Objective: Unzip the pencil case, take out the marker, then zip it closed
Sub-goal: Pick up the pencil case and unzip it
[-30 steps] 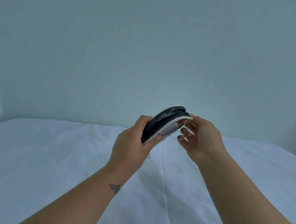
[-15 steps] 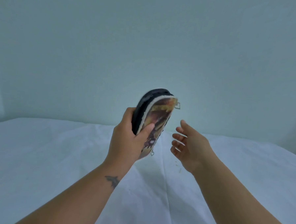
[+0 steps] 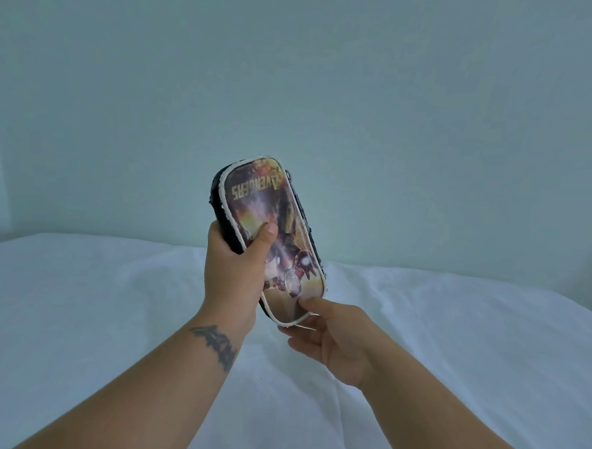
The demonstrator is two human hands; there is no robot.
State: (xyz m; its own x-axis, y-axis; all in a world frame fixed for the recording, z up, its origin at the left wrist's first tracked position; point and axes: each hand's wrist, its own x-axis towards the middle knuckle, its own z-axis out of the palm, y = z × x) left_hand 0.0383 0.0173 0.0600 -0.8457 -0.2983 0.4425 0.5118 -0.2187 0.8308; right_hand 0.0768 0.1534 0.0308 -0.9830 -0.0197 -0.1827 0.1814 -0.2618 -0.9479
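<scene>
I hold a flat oval pencil case [image 3: 254, 201] upright in the air, its printed superhero face with white piping turned toward me and its black sides behind. My left hand [image 3: 232, 272] grips its left edge, thumb pressed on the picture. My right hand [image 3: 330, 332] pinches the case's lower end between thumb and fingers. A small metal zip pull hangs at the case's right edge near the bottom. The zip looks closed. No marker is visible.
A white cloth [image 3: 452, 352] with soft creases covers the table below my arms. A plain pale wall [image 3: 330, 71] rises behind it.
The case swung from lying edge-on to standing upright with its printed face toward me. My right hand left the top end, opened, then took hold of the bottom end.
</scene>
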